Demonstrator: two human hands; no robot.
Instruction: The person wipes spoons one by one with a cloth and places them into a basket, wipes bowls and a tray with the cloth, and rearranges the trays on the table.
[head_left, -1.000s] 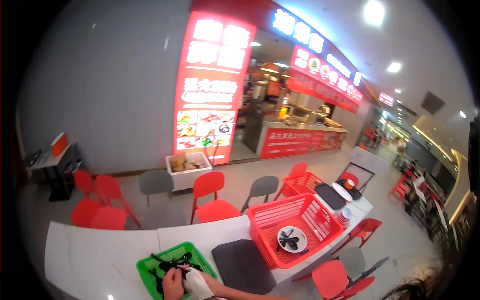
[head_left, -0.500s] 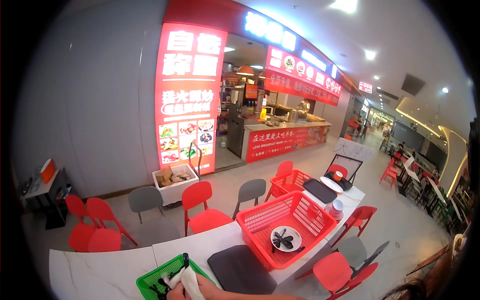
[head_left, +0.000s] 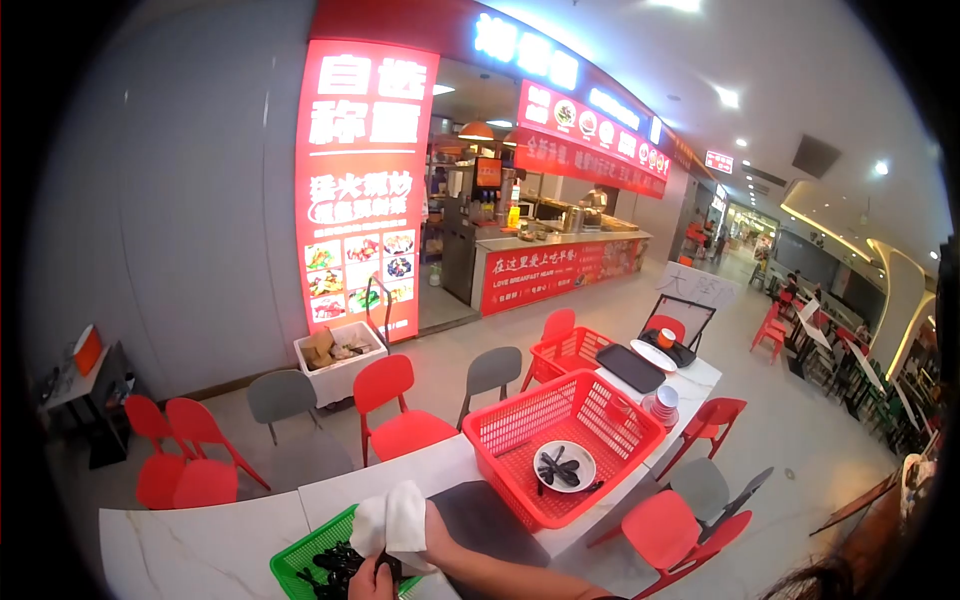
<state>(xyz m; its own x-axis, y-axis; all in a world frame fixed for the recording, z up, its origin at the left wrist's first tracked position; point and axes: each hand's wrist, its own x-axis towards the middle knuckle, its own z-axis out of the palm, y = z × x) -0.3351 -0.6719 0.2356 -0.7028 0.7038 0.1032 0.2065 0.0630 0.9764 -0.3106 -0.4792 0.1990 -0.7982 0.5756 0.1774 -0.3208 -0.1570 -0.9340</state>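
Observation:
A white cloth (head_left: 395, 518) is gripped in my right hand (head_left: 438, 540), which reaches over the right side of the green basket (head_left: 290, 562). My left hand (head_left: 372, 580) is low over the basket, close below the cloth. Its fingers are closed, but whatever they hold is hidden. Several black spoons (head_left: 328, 572) lie jumbled in the green basket. Right of my forearm, a large red basket (head_left: 500, 440) holds a white bowl (head_left: 585, 470) with more black spoons (head_left: 558, 468) in it.
A dark tray (head_left: 490, 520) lies between the baskets, partly under my forearm. Farther along the white table (head_left: 200, 545) stand stacked cups (head_left: 662, 402), a black tray (head_left: 630, 368), a white plate (head_left: 653, 356) and a smaller red basket (head_left: 560, 352). Red chairs (head_left: 405, 435) and grey chairs flank it.
The cloth has opened out and moved up and right with my right hand. A black handle that stuck out above the cloth no longer shows. My left hand is now lower, over the spoons.

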